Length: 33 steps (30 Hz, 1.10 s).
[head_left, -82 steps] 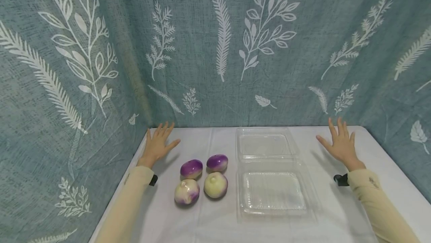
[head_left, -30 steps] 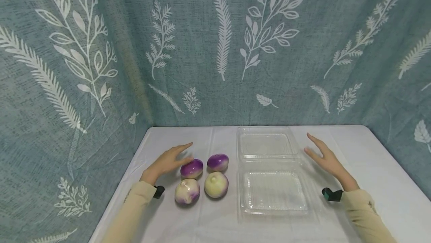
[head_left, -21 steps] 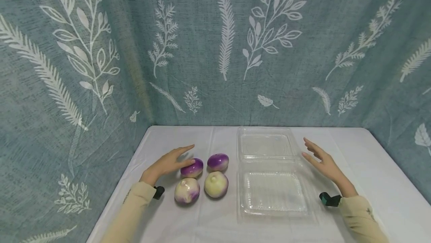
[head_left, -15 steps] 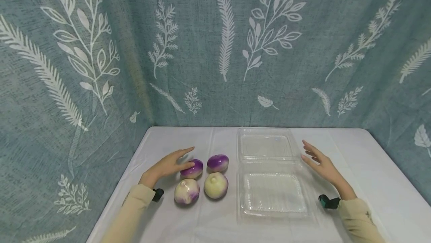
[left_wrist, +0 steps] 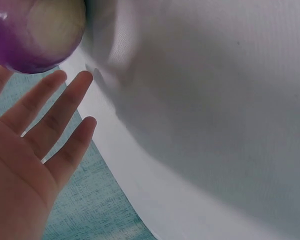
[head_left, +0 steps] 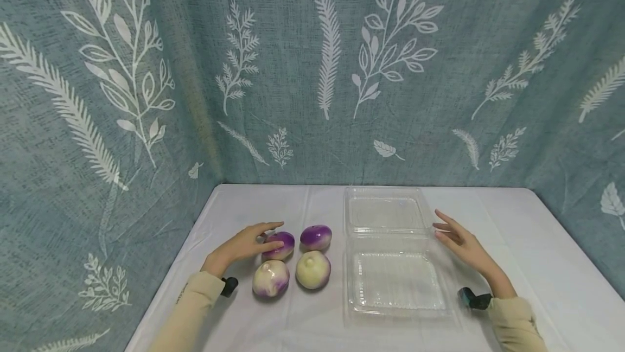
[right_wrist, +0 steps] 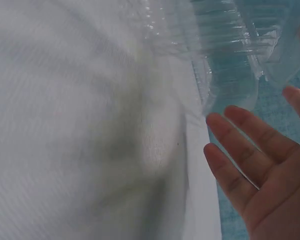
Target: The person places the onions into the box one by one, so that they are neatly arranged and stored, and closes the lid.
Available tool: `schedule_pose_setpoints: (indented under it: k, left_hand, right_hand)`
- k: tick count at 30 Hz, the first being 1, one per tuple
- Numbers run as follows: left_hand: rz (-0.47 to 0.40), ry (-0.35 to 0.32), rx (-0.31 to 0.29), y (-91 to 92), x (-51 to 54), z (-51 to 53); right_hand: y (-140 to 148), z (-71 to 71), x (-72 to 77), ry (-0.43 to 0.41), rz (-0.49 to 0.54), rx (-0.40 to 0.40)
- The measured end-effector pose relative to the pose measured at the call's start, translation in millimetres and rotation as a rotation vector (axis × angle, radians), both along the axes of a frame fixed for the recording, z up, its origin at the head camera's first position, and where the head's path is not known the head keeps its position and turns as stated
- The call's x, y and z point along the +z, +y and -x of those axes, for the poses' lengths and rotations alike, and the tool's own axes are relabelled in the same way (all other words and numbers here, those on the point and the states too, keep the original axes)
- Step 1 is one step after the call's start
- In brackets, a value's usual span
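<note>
Sleeves [head_left: 189, 308] reach in from the near edge over a white table [head_left: 312, 322], a black device [head_left: 229, 286] at each wrist. Nearest lie the front-left turnip [head_left: 270, 279] and front-right turnip [head_left: 313, 270], mostly pale; a see-through box [head_left: 397, 282] lies open to their right. Behind, the left hand [head_left: 241, 243] has thumb and fingers parted around the purple-topped back-left turnip [head_left: 286, 245]; whether they touch it cannot be told. The back-right turnip [head_left: 316, 237] lies just beside that one. The right hand [head_left: 464, 246], fingers apart, hovers just beside the box, near its lid [head_left: 384, 212]. Farthest hangs a leaf-print blue-green curtain [head_left: 288, 81].

No legible text or numbers.
</note>
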<state>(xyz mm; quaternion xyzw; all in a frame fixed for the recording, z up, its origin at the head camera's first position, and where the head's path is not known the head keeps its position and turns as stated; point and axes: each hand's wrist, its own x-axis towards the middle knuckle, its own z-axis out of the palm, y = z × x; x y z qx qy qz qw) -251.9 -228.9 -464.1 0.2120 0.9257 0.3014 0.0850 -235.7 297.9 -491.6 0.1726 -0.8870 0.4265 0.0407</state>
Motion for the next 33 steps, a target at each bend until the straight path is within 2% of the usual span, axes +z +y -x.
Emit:
schedule_pose_setpoints:
  k: [10,15,25,33]
  left_hand:
    - [-0.01,-0.024,-0.001,1.6,0.1,-0.3]
    - [-0.031,-0.036,-0.025,1.7,-0.6,-0.1]
    - [-0.026,-0.016,-0.025,4.1,1.3,-0.7]
    - [-0.01,0.016,0.004,4.3,6.8,-2.5]
  right_hand:
    - [-0.3,-0.4,-3.2,-0.011,-0.012,0.009]
    - [-1.8,-3.7,-4.3,-0.003,0.006,0.004]
    - [-1.9,-7.4,-9.6,-0.019,0.016,-0.017]
    - [-1.3,-7.6,-11.7,-0.032,0.106,0.08]
